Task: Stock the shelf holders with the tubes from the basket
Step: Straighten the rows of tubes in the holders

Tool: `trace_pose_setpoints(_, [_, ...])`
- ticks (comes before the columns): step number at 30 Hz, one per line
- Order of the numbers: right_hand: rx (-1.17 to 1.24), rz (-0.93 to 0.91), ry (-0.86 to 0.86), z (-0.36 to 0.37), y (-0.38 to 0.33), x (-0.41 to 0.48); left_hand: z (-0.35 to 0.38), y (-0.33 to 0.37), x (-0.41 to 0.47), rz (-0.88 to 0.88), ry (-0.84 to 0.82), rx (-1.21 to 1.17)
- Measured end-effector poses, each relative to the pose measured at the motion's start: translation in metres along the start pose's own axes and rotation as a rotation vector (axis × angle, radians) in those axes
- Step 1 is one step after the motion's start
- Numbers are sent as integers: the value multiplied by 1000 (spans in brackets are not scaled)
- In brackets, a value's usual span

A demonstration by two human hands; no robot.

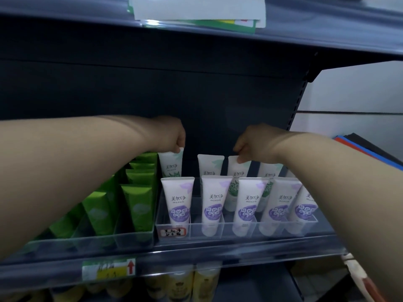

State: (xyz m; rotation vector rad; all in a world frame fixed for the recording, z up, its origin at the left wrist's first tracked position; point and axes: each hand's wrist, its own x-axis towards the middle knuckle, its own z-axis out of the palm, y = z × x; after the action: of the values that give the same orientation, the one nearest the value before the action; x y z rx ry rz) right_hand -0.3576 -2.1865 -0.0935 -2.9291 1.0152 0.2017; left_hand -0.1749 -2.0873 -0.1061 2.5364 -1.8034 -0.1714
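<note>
Hands pinch back-row tube tops: left hand (172, 136) leftmost tube (171, 165), right hand (250, 142) third tube (238, 171).

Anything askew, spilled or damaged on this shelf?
Nothing stands out. Purple tubes stand cap-down in the clear holder; the left hand pinches the leftmost green-leaf tube, the right hand the third green-leaf tube.

Retail shop: dark metal display shelving (130, 88), yellow-green price label (109, 270) on its edge, clear plastic holder (226, 231) displaying identical white-and-purple tubes (177, 201).
</note>
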Motion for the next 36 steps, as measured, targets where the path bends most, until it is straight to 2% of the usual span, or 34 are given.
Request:
trace_pose_setpoints(7, [10, 23, 22, -3, -1, -7, -2, 15, -8, 100, -25, -31])
trace_pose_setpoints(22, [107, -13, 70, -6, -19, -12, -1, 13, -20, 38, 53, -178])
trace_pose_setpoints(31, [149, -105, 51, 8, -44, 4, -13, 12, -33, 71, 232, -103])
trace_pose_setpoints(36, [161, -109, 97, 10, -43, 3, -20, 8, -44, 48, 191, -59])
